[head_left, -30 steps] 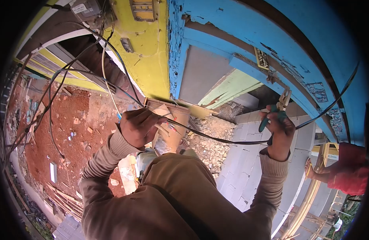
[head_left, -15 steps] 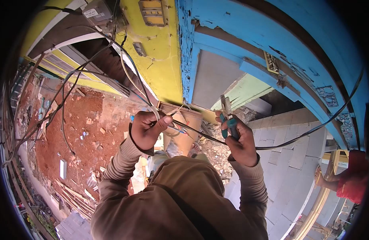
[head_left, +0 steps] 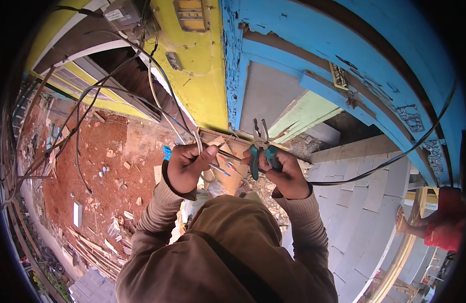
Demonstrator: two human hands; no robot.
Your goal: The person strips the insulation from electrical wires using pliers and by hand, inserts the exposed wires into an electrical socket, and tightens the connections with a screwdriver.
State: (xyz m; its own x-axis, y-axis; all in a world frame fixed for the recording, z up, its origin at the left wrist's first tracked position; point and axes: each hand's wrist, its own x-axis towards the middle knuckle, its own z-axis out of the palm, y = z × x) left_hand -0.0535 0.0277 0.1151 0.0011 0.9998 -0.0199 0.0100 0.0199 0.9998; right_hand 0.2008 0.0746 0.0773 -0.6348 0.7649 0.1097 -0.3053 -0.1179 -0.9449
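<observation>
My left hand point(head_left: 188, 165) is closed around a pale cable point(head_left: 197, 141) and the dark cable beside it, with short wire ends showing by the thumb. Just to its right, my right hand point(head_left: 286, 174) holds pliers point(head_left: 262, 149) with teal handles, their jaws pointing up and spread apart with nothing between them. The black cable point(head_left: 354, 178) passes behind the right hand and curves up to the right along the blue frame. Part of the cable behind the fingers is hidden.
A meter box point(head_left: 123, 15) hangs on the yellow wall point(head_left: 202, 76). Dark cables point(head_left: 81, 108) loop at the left. The blue frame point(head_left: 314, 55) arches overhead. Below lie grey blocks point(head_left: 351, 202) and rubble. A person in red point(head_left: 445, 222) is at the right edge, beside bamboo poles point(head_left: 402, 252).
My right hand has moved left with the pliers, close to my left hand. The plier jaws now show spread apart. My left hand has shifted rightward in view and now grips the pale cable.
</observation>
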